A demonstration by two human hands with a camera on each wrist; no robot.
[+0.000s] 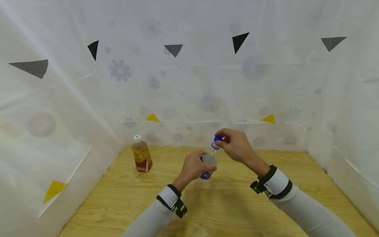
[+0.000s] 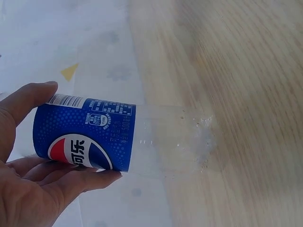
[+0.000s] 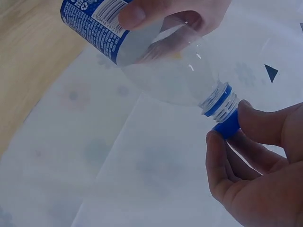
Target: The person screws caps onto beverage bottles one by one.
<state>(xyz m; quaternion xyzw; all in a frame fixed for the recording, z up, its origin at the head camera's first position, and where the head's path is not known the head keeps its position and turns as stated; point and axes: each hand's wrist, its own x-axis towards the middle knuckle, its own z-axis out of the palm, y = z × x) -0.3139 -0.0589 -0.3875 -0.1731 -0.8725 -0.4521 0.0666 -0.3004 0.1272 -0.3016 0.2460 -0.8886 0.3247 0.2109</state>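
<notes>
Now left hand (image 1: 193,167) grips empty bottle (image 2: 123,142), right hand (image 1: 235,144) pinches cap (image 3: 226,126).

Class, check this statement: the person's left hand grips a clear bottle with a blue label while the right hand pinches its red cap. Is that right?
Not quite. The cap is blue, not red, as the right wrist view shows. The rest holds: the left hand grips the clear bottle with the blue label while the right hand pinches the cap.

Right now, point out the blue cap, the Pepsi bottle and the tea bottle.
blue cap (image 3: 228,126): right wrist view, on its side wall.
Pepsi bottle (image 2: 90,139): left wrist view, on the blue label.
tea bottle (image 1: 141,154): head view, on its label.
</notes>
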